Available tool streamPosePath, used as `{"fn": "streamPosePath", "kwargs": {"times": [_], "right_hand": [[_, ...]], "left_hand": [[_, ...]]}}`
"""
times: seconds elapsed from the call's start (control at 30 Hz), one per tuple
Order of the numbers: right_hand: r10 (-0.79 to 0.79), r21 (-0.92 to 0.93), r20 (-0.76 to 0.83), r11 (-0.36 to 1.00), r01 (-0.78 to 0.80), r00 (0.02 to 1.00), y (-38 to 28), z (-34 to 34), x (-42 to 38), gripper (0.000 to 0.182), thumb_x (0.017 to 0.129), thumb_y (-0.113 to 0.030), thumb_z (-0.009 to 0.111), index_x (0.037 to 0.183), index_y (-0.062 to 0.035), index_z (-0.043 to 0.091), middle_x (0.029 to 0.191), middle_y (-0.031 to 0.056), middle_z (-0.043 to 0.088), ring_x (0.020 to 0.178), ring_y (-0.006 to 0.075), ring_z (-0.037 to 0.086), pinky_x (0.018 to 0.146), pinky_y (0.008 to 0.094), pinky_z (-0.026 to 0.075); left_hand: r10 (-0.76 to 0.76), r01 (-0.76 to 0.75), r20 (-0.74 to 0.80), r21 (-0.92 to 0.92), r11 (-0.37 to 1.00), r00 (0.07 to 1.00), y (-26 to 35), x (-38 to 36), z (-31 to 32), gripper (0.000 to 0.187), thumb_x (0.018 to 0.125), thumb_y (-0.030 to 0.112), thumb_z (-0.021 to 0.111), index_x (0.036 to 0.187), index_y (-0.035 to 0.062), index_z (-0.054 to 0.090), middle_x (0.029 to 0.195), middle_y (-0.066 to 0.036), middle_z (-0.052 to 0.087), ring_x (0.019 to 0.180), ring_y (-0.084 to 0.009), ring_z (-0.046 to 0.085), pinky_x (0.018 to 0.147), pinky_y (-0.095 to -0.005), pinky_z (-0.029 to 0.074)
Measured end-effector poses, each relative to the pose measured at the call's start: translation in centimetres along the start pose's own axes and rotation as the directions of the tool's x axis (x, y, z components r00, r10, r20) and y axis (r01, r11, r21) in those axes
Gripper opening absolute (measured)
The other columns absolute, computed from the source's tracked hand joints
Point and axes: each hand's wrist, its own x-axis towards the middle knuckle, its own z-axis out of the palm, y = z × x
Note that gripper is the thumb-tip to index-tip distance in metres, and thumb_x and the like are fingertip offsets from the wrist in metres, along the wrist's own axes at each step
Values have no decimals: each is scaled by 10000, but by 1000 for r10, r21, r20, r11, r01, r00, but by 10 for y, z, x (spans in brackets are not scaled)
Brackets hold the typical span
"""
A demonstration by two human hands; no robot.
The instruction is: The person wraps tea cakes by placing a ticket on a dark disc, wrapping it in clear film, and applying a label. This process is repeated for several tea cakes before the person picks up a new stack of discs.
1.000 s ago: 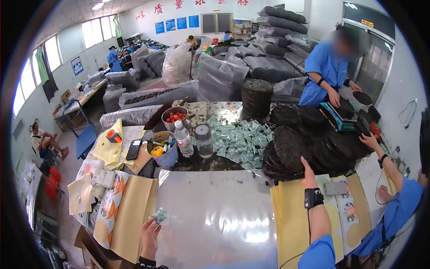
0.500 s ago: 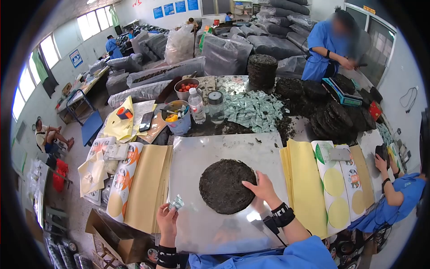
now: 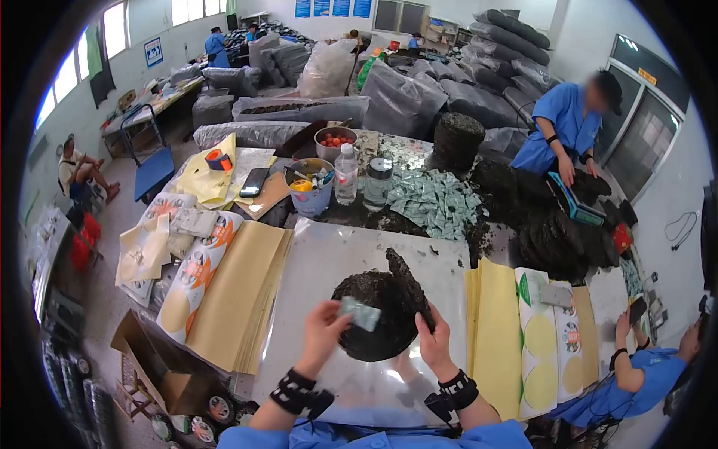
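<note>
Pinched between the fingers of my left hand (image 3: pixel 323 335) is a small silvery-green sachet (image 3: pixel 362 314), held over a dark, flaky round cake (image 3: pixel 374 346) that looks like dried seaweed. My right hand (image 3: pixel 435 343) grips the right edge of an upper dark layer (image 3: pixel 406 286), tilted up nearly edge-on. The lower round stays flat on the shiny metal sheet (image 3: pixel 321 251). Whether the two layers still join on the right is hidden by my fingers. A heap of similar sachets (image 3: pixel 434 202) lies beyond the sheet.
Brown paper sheets (image 3: pixel 243 299) and label strips lie left; yellow paper (image 3: pixel 493 337) and labels (image 3: pixel 537 344) lie right. A bottle (image 3: pixel 345 176), jar (image 3: pixel 378 183) and bucket (image 3: pixel 310 198) stand behind. Co-workers in blue are at the back right (image 3: pixel 557 123) and near right (image 3: pixel 636 385). Dark cakes are stacked (image 3: pixel 458 142) beyond.
My right hand has raised the upper dark layer from flat to steeply tilted. My left hand has brought the sachet up and right, over the cake. The view has shifted.
</note>
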Motion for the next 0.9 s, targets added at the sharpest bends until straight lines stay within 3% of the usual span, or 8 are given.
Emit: {"fn": "streamPosePath", "kwargs": {"times": [0.1,0.17,0.27,0.4,0.53,0.6,0.7,0.9], "right_hand": [[-67,-201,-1,977,66,998,-3,10,-6,474,950,-91,632,1405,-13,526,1344,171,600,1245,276,580,1069,350,427],[-192,-465,152,852,241,970,-3,16,-11,576,887,-172,718,1410,-33,520,1384,209,541,1290,363,520,1106,441,397],[-199,-727,370,546,416,908,-1,31,-18,691,808,-304,791,1395,-39,540,1403,233,508,1313,413,477,1123,522,363],[-275,-648,282,651,394,919,-10,18,-3,867,779,-523,768,1419,-9,491,1442,253,463,1349,423,431,1140,561,304],[5,-460,-151,885,-75,989,49,-20,22,895,880,-531,687,1450,91,390,1465,282,449,1356,411,439,1160,456,318],[305,10,-233,950,-311,923,94,-18,15,835,944,-497,634,1453,110,370,1439,271,482,1333,350,478,1135,398,358],[274,163,-343,959,-230,898,63,23,1,694,926,-347,706,1411,69,435,1340,216,568,1244,230,542,1046,334,427],[381,-61,-161,917,-395,910,72,-7,17,609,918,-338,709,1333,53,496,1277,220,614,1172,306,599,1016,368,453]], "left_hand": [[278,-270,114,728,630,954,-10,19,49,261,789,80,746,1032,43,657,922,-146,655,864,-330,650,789,-395,526],[509,-393,80,741,545,857,-6,13,47,240,806,63,702,1041,38,659,949,-156,633,953,-352,611,848,-415,507],[246,-126,-156,540,832,957,-23,2,-5,201,955,84,577,1130,10,644,1112,-148,649,1086,-304,601,934,-409,482],[21,-4,-248,69,998,969,-59,-16,-45,491,1082,295,422,1442,-37,448,1455,-169,507,1362,-257,464,1153,-371,328],[-17,1,-175,-89,996,984,-73,10,-46,566,1066,382,436,1520,49,378,1545,-161,410,1459,-272,352,1193,-408,257],[30,-33,-17,-234,972,999,-65,42,-33,568,1045,361,484,1504,38,397,1493,-162,468,1405,-262,423,1169,-409,315],[-159,222,254,-243,944,954,-26,45,-5,580,1004,273,590,1471,-19,406,1430,-159,514,1301,-239,505,1104,-368,390],[-128,132,-37,101,986,991,-39,14,3,721,867,162,772,1446,-32,388,1384,-167,513,1215,-258,555,1081,-389,411]]}}
